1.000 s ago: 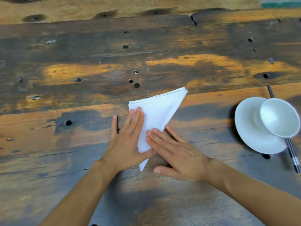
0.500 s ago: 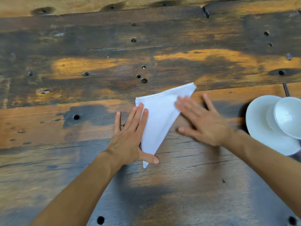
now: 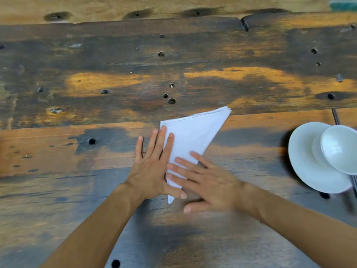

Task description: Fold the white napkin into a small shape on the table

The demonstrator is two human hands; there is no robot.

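Our white napkin (image 3: 195, 134) lies on the wooden table (image 3: 116, 84), already a layered triangle. Our left hand (image 3: 152, 167) and right hand (image 3: 208, 180) press flat, fingers spread, gripping nothing. Further folds likely remain. A saucer (image 3: 305, 161) sits well apart.

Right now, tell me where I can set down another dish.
The table is bare left of the left hand and all across the far planks beyond the napkin. A narrower bare strip lies between napkin and plate. The right edge is crowded: plate, bowl and chopsticks. Both hands press the napkin.
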